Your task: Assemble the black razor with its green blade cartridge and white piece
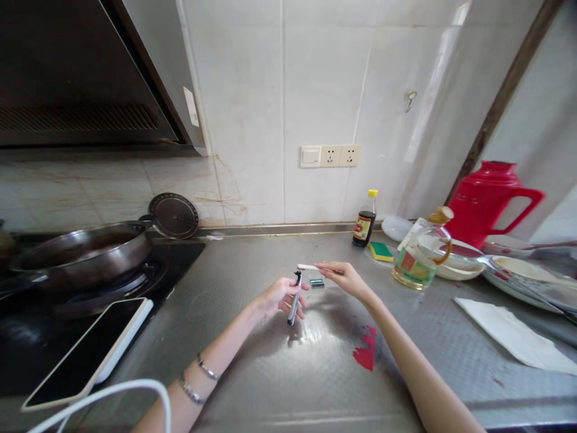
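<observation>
My left hand has its thumb and fingers closed round a slim silver-and-black razor handle, held tilted above the steel counter. Between the fingertips of my right hand is a thin stick with a white end, perhaps a toothbrush; its bristles are too small to make out. The white end lies close to the top of the handle, and I cannot tell whether they touch. Just below the right fingers, a small dark green razor cartridge rests on the counter.
Left are a phone with a white cable and a pan on the stove. Right stand a soy sauce bottle, sponge, oil jug, bowls, plates and a red thermos. A red patch marks the counter.
</observation>
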Tool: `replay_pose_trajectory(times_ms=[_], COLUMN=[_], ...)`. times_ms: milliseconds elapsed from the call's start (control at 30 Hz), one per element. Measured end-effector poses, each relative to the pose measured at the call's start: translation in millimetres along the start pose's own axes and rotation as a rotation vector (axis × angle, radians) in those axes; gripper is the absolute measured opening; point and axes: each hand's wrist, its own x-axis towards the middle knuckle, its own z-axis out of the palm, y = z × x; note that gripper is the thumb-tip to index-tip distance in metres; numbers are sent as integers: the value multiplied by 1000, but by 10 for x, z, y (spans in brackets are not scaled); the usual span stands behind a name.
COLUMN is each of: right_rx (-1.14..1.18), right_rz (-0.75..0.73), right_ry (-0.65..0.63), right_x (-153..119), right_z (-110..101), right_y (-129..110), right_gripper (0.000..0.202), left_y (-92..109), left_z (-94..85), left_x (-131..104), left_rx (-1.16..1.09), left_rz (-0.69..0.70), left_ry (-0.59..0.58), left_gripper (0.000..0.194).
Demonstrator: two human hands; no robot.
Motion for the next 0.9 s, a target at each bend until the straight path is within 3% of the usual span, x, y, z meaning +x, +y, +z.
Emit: replay_pose_trajectory(times_ms=[433,567,800,900], right_rx=[-19,-68,-101,-127], right_rz=[7,18,-36,-86], right_ry=[-22,29,81,52], right_x=[-3,-1,-10,-6], right_z=[-29,-54,-39,21], right_y=[-17,36,-112,-197], right_gripper=[36,34,34,34], left_y=[5,29,-20,-58], left_z=[-12,27,35,3], left_x=[-10,-27,53,93], left_rx=[53,100,281,348], left_rz=[-1,12,112,145], left_ry=[71,80,441,527], left_gripper=[27,28,21,15])
